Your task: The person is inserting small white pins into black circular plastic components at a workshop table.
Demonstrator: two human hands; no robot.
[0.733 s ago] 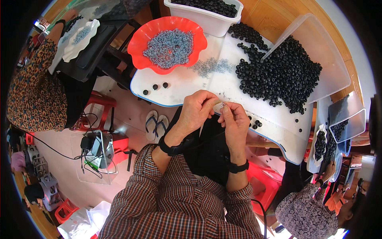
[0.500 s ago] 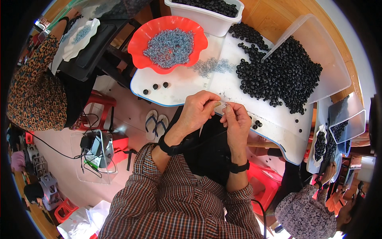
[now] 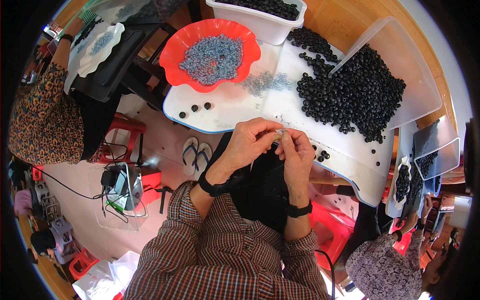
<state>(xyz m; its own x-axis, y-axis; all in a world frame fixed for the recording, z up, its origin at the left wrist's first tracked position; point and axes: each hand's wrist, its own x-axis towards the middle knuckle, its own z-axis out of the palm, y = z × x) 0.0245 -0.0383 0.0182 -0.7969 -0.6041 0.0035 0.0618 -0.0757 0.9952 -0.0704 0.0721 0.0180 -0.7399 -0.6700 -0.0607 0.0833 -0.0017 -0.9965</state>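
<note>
Head view: left grip (image 3: 246, 142) and right grip (image 3: 298, 154) pinch closed on a tiny whitish piece (image 3: 280, 132).

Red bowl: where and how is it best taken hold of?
Probably by opposite sides of its wavy rim, coming from the near side: the rim flares clear of the bluish pieces, while the white tub stands close behind.
</note>
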